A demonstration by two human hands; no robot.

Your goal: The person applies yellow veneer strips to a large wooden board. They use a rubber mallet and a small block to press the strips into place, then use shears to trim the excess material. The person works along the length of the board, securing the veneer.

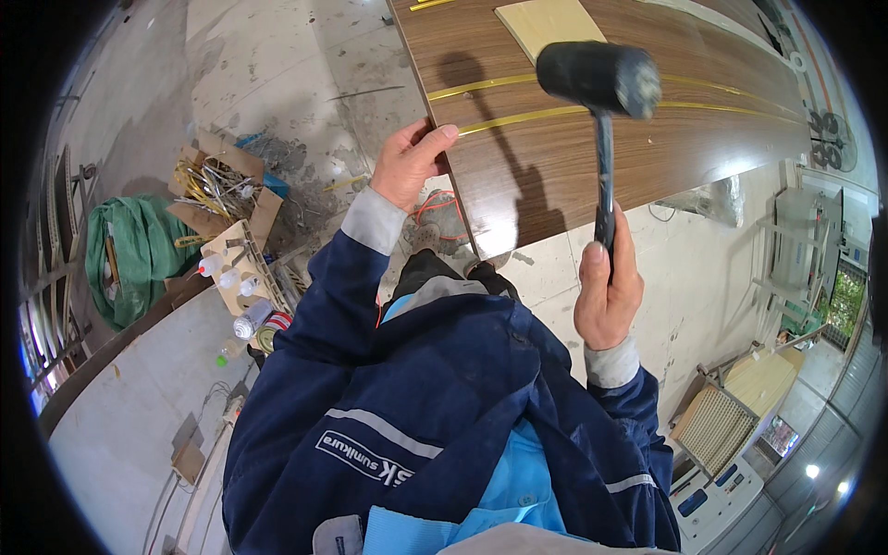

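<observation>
My right hand (pixel 610 287) is closed round the handle of a black rubber mallet (pixel 592 76). The mallet's head is raised over a brown wood-grain panel (pixel 499 180) and casts a shadow there. At the panel's left edge, my left hand (pixel 407 165) grips the edge, its thumb on top and its other fingers curled at the side. The thumb tip lies by the end of a gold trim strip (pixel 518 120), which runs across the panel. A second gold strip (pixel 486 85) runs roughly parallel, farther off. The mallet partly hides both strips.
A pale board (pixel 546 23) lies on the panel's far part. On the left floor stand a cardboard box of scraps (pixel 217 176) and a green sack (pixel 139 254). Several bottles (pixel 250 319) sit beside my left arm. An orange cord (pixel 435 208) lies beneath the panel's edge.
</observation>
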